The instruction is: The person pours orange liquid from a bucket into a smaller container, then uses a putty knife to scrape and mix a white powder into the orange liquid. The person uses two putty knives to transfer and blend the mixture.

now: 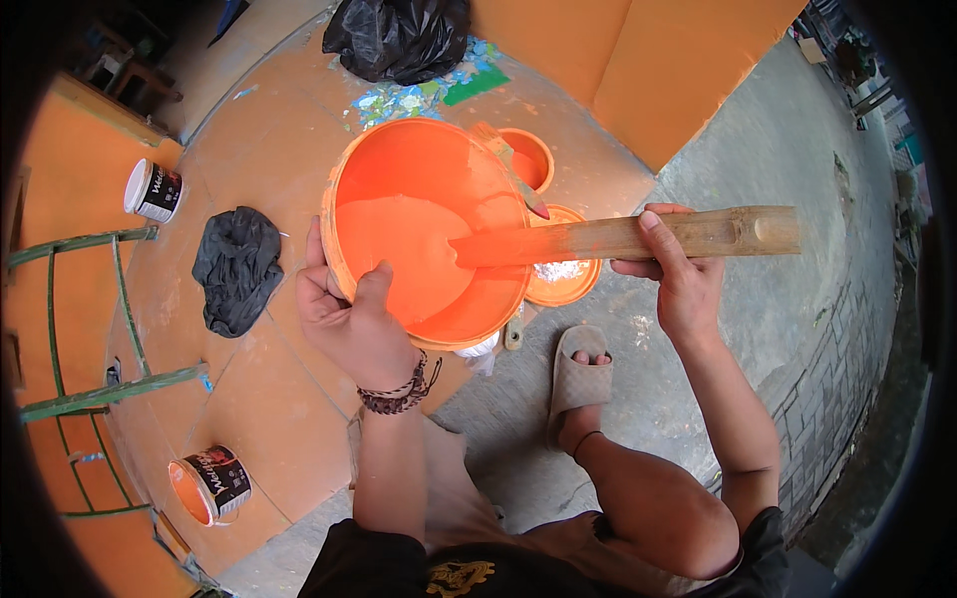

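An orange bucket (342, 261) of bright orange paint (404, 254) tilts in front of me. Its left rim is gripped by my left hand (361, 324), thumb over the inside edge and fingers around the outer wall. My right hand (678, 269) holds a bamboo stick (688, 236) across the bucket's right rim. The stick's paint-coated left end dips into the paint. Behind the bucket's right side lies a paintbrush (518, 179) over a small orange tub (533, 157). Below the stick, an orange lid (568, 287) with white bits on it is partly hidden.
A black plastic bag (397, 38) sits at the far side beside blue-green scraps (399, 103). Dark cloth (237, 271) lies left. Two paint pails, one white-topped (154, 190) and one orange inside (209, 485), stand near a green metal frame (115, 391). An orange panel (638, 75) rises far right.
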`<state>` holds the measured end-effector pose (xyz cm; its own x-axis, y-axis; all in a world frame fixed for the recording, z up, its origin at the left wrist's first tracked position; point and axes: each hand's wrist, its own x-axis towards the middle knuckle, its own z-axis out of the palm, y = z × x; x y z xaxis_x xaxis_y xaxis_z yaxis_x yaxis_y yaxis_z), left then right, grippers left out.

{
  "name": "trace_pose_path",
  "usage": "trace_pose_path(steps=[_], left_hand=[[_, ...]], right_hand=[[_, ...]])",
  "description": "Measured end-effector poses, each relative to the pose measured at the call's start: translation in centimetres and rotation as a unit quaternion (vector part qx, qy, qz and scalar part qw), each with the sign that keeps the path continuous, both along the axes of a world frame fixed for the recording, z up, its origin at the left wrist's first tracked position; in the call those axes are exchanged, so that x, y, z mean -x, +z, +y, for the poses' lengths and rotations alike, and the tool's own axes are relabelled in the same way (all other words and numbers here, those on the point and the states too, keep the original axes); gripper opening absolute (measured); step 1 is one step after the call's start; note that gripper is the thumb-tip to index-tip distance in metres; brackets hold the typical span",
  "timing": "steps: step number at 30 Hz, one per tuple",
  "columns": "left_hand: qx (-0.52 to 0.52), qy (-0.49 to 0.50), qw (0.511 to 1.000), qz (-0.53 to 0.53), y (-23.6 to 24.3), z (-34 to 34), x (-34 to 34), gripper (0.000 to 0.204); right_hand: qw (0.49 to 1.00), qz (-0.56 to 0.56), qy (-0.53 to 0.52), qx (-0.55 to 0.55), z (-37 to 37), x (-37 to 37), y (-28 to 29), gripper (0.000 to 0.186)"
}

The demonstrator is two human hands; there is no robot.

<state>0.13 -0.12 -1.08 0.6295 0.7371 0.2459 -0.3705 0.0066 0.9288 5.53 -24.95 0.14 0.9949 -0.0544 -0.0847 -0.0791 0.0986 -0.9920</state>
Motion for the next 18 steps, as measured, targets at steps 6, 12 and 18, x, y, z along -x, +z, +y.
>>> trace_pose_path(steps=[6, 12, 18], left_hand=[[-0.002, -0.018, 1.0, -0.022, 0.3, 0.0, -0.1, 0.027], [0.012, -0.014, 1.0, -0.011, 0.7, 0.1, -0.2, 0.027], [0.033, 0.022, 0.999, -0.017, 0.7, 0.3, -0.4, 0.025]], right_hand=[[0.986, 0.106, -0.051, -0.116, -0.2, -0.3, -4.5, 0.034], [0.963, 0.164, -0.082, -0.196, -2.4, 0.4, -6.5, 0.033], [0.958, 0.159, -0.118, -0.208, -6.0, 1.3, -5.9, 0.03]])
